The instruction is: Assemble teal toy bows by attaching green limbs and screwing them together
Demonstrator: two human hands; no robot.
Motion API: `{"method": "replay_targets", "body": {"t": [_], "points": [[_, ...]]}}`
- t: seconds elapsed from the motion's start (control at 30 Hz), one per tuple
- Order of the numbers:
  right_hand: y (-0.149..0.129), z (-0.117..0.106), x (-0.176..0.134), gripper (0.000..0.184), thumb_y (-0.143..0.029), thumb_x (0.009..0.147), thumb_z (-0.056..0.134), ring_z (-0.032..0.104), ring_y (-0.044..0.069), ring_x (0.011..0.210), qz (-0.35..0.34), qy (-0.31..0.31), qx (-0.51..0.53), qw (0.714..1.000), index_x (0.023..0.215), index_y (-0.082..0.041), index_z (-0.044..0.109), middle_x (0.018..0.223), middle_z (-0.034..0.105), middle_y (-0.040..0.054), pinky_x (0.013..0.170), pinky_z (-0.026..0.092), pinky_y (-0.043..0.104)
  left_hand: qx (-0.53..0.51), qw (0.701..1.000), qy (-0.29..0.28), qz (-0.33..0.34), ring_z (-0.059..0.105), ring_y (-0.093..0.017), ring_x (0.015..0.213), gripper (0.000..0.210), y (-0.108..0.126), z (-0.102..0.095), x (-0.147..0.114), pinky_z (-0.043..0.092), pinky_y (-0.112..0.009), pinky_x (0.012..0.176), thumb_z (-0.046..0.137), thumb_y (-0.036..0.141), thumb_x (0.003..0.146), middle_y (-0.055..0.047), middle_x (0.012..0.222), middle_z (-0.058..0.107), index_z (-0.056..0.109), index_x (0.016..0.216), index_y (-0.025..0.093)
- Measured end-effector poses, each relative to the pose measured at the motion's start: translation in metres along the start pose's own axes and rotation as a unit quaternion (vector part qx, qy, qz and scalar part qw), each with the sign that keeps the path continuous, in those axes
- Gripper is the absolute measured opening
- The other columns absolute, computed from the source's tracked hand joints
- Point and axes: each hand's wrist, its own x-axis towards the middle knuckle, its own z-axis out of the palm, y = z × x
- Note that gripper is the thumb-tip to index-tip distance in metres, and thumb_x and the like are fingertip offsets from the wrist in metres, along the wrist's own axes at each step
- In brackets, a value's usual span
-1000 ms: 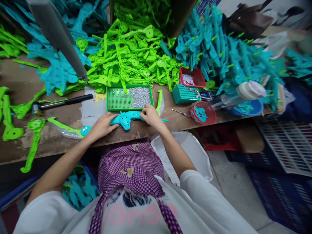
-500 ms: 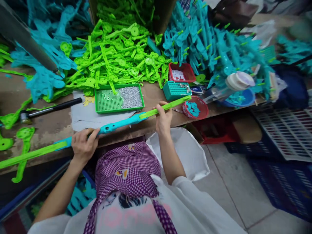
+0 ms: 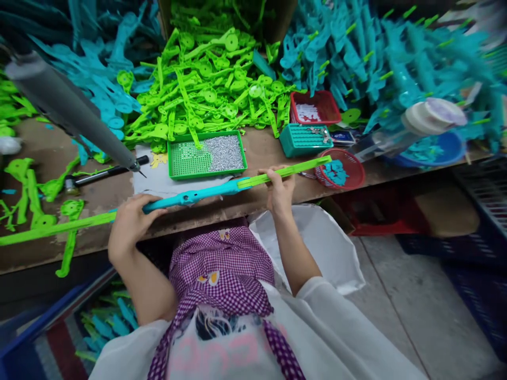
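Observation:
A long plastic piece (image 3: 214, 191), blue in the middle with lime green arms at both ends, lies across both hands at the table's front edge. My left hand (image 3: 132, 219) is wrapped round its blue part, near the left joint. With thumb and fingers, my right hand (image 3: 280, 192) grips the right green arm. That arm's tip reaches over a red basket (image 3: 344, 177) of small blue parts. Just beyond the piece, a green tray (image 3: 190, 163) holds many small silvery bits. A grey electric screwdriver (image 3: 91, 116) hangs at the left, its bit pointing down.
Heaped lime green parts (image 3: 209, 79) cover the back of the table. Blue bodies (image 3: 336, 53) are piled at the right. A teal box (image 3: 301, 141), a red tray (image 3: 328, 108) and a clear white-lidded container (image 3: 431, 117) stand nearby. A black-handled hammer (image 3: 103, 173) lies left.
The view has shifted left, so most things appear farther right. My left hand has turned about the piece, wrist raised. The screwdriver hangs nearer the middle. Both hands keep hold.

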Motion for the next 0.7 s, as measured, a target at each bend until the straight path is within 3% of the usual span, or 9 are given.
{"method": "replay_targets", "body": {"t": [0.1, 0.27, 0.37, 0.43, 0.5, 0.57, 0.63, 0.7], "points": [[-0.001, -0.007, 0.006, 0.038, -0.036, 0.067, 0.066, 0.07, 0.014, 0.082, -0.003, 0.026, 0.03, 0.999, 0.085, -0.027, 0.034, 0.08, 0.048, -0.0063, 0.089, 0.054, 0.034, -0.02, 1.0, -0.009, 0.011, 0.064, -0.024, 0.088, 0.024, -0.001, 0.003, 0.016, 0.049, -0.034, 0.081, 0.064, 0.042, 0.081, -0.004, 0.093, 0.071, 0.07, 0.093, 0.022], [0.004, -0.025, 0.008, 0.036, -0.038, 0.069, 0.062, 0.071, 0.018, 0.09, -0.007, 0.007, 0.016, 1.0, 0.084, -0.027, 0.032, 0.08, 0.05, -0.0052, 0.09, 0.054, 0.04, -0.004, 0.995, -0.024, 0.094, 0.066, -0.024, 0.087, 0.027, -0.001, 0.015, 0.011, 0.049, -0.033, 0.08, 0.055, 0.044, 0.087, -0.006, 0.097, 0.07, 0.068, 0.098, 0.022], [0.008, -0.027, 0.005, 0.032, -0.044, 0.074, 0.06, 0.07, 0.019, 0.095, -0.011, 0.004, -0.012, 1.0, 0.086, -0.027, 0.035, 0.084, 0.056, -0.0028, 0.094, 0.052, 0.042, 0.071, 0.985, -0.084, 0.132, 0.067, -0.028, 0.091, 0.041, 0.001, 0.014, 0.012, 0.05, -0.037, 0.081, 0.05, 0.048, 0.091, -0.009, 0.109, 0.069, 0.064, 0.121, 0.024], [0.007, -0.034, 0.004, 0.032, -0.049, 0.075, 0.061, 0.068, 0.019, 0.098, -0.011, -0.035, -0.064, 0.997, 0.089, -0.026, 0.043, 0.088, 0.062, -0.0002, 0.098, 0.05, 0.042, 0.109, 0.97, -0.155, 0.153, 0.067, -0.031, 0.096, 0.056, 0.002, 0.013, 0.018, 0.05, -0.039, 0.083, 0.048, 0.053, 0.092, -0.011, 0.119, 0.068, 0.049, 0.141, 0.026], [0.0, -0.053, 0.001, 0.036, -0.05, 0.072, 0.068, 0.067, 0.021, 0.1, -0.004, -0.116, -0.142, 0.983, 0.092, -0.025, 0.053, 0.093, 0.067, 0.0024, 0.1, 0.049, 0.043, 0.11, 0.955, -0.217, 0.169, 0.067, -0.031, 0.104, 0.065, 0.001, 0.014, 0.024, 0.05, -0.038, 0.086, 0.046, 0.055, 0.093, -0.011, 0.126, 0.066, 0.034, 0.152, 0.029], [-0.012, -0.085, -0.001, 0.038, -0.045, 0.066, 0.075, 0.068, 0.022, 0.098, 0.008, -0.175, -0.223, 0.959, 0.094, -0.023, 0.061, 0.095, 0.071, 0.004, 0.097, 0.051, 0.043, 0.103, 0.947, -0.244, 0.182, 0.066, -0.03, 0.108, 0.066, -0.003, 0.017, 0.026, 0.05, -0.037, 0.087, 0.043, 0.053, 0.096, -0.011, 0.128, 0.065, 0.026, 0.155, 0.029], [-0.027, -0.12, -0.002, 0.037, -0.043, 0.065, 0.078, 0.069, 0.023, 0.089, 0.015, -0.151, -0.273, 0.95, 0.094, -0.022, 0.067, 0.094, 0.073, 0.0052, 0.087, 0.056, 0.042, 0.121, 0.945, -0.24, 0.188, 0.067, -0.03, 0.103, 0.065, -0.007, 0.025, 0.024, 0.05, -0.036, 0.085, 0.042, 0.049, 0.096, -0.013, 0.122, 0.067, 0.025, 0.156, 0.028], [-0.044, -0.146, 0.002, 0.032, -0.045, 0.069, 0.075, 0.07, 0.021, 0.079, 0.002, -0.043, -0.265, 0.963, 0.091, -0.022, 0.069, 0.086, 0.072, 0.005, 0.077, 0.058, 0.04, 0.148, 0.945, -0.223, 0.19, 0.069, -0.029, 0.093, 0.064, -0.011, 0.035, 0.021, 0.051, -0.035, 0.081, 0.044, 0.047, 0.096, -0.012, 0.111, 0.069, 0.028, 0.155, 0.028]]}}
